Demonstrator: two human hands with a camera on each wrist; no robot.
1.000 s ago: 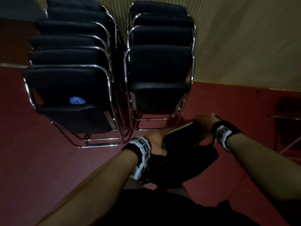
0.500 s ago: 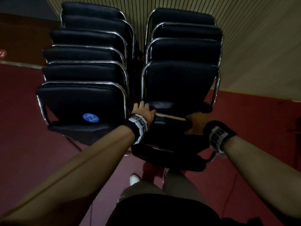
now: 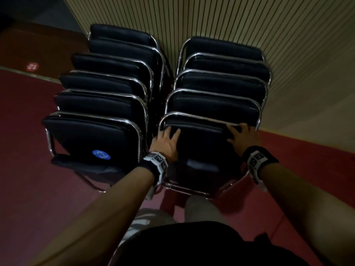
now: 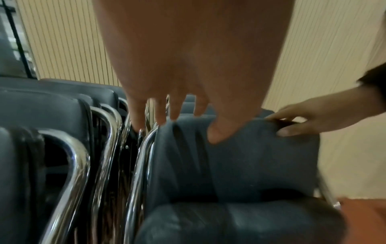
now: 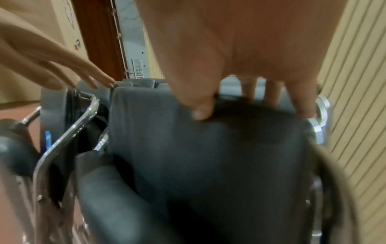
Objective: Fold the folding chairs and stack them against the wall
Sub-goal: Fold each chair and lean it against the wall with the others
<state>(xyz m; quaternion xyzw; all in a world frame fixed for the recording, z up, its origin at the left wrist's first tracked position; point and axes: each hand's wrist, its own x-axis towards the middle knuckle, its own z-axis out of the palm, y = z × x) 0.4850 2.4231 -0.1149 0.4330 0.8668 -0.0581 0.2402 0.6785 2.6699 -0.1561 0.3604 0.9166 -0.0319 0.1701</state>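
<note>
Chair (image 3: pixel 199 143) now stacked; hands (image 3: pixel 167 143) at top edge.

Red carpet floor (image 3: pixel 28 169) spreading from 7 to 9 o'clock and again at 4 o'clock in the head view; darker brown strip (image 3: pixel 44 48) at 10 o'clock, bearing a small round red marker (image 3: pixel 32 66) with white digits too blurred to read. Beige ribbed wall panelling (image 3: pixel 249 22) from 12 to 2 o'clock. Brown door frame (image 5: pixel 98 38) at 11 o'clock in the right wrist view, small posted notice (image 5: pixel 137 68) just beside it.
</note>
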